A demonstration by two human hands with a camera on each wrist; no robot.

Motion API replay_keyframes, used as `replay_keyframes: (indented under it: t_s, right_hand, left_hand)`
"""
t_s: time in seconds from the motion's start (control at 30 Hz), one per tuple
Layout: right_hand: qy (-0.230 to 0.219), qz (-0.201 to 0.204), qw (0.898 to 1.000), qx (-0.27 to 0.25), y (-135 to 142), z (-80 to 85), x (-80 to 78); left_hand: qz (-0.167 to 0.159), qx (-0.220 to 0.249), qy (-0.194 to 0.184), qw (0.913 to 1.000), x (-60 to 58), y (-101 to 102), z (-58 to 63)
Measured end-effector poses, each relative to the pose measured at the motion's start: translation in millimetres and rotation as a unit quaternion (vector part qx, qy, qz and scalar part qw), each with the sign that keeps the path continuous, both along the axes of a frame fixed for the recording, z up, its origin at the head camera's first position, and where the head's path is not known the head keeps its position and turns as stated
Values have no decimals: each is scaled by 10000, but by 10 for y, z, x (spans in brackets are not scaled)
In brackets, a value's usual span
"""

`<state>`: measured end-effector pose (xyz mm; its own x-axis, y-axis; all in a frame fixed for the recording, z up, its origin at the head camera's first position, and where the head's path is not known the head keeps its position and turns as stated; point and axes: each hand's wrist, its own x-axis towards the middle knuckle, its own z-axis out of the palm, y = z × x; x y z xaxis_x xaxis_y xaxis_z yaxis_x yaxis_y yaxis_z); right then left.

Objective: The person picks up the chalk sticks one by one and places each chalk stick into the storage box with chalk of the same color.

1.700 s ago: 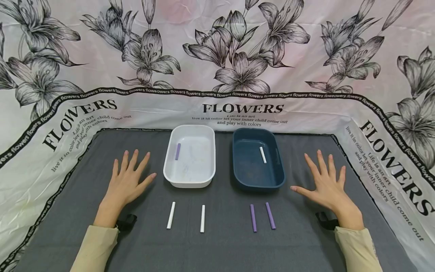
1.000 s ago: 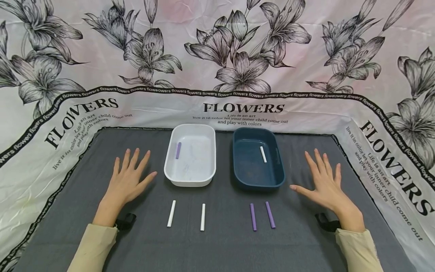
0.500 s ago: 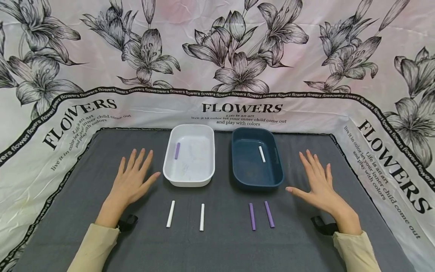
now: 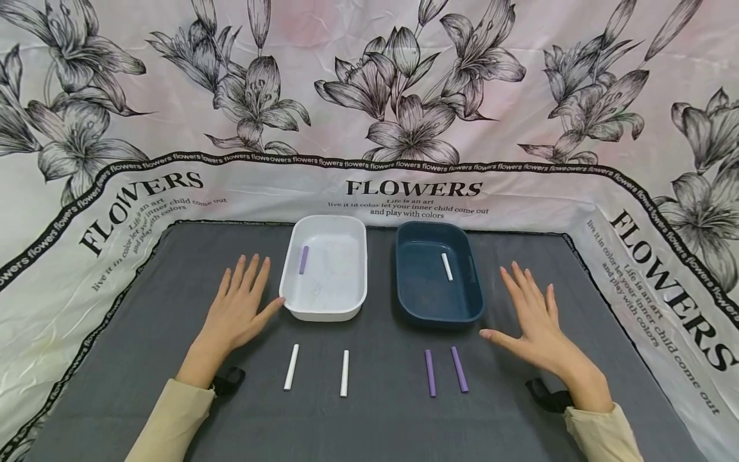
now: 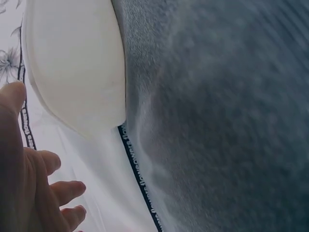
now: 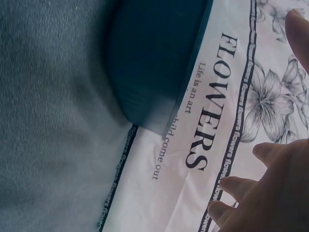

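In the head view my left hand [image 4: 233, 314] hovers with spread fingers beside the white tub [image 4: 335, 289], its thumb tip at the tub's near left corner; contact is unclear. My right hand [image 4: 537, 337], also spread and holding nothing, is right of the dark blue tub [image 4: 427, 298]. A purple chalk stick [image 4: 303, 260] lies in the white tub, a white chalk stick [image 4: 447, 267] in the blue one. Two white chalk sticks, a left one [image 4: 291, 367] and a right one [image 4: 344, 373], lie before the white tub. Two purple sticks [image 4: 430, 373] lie before the blue tub.
A grey cloth [image 4: 381, 423] covers the table, with a white flower-printed border [image 4: 412, 205] behind and at the sides. The tubs stand side by side with a narrow gap between. Each wrist wears a black strap [image 4: 229, 382].
Both hands have drifted inward toward the tubs, the left to the right and the right to the left. The chalk sticks and tubs stay in place.
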<state>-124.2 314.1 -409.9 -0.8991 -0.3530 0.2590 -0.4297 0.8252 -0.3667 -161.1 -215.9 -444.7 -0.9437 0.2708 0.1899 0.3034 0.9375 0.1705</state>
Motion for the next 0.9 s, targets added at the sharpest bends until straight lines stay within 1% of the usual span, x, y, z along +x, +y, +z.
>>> replay_keyframes:
  t_s: [0.17,0.33,0.6,0.9]
  right_hand:
    - [-7,84,10000,42,-53,-15,27]
    - [-61,142,9999,43,-104,-19,44]
    - [47,354,9994,20,-189,-29,71]
    - [-57,494,9987,132,-291,-51,123]
  left_hand:
    - [-101,-20,31,9999,-11,44,-19]
    - [-159,-56,-13,9999,-36,86,-23]
    - [-248,-33,-21,9997,-68,161,-14]
    - [-324,-3,-79,9994,-95,226,-24]
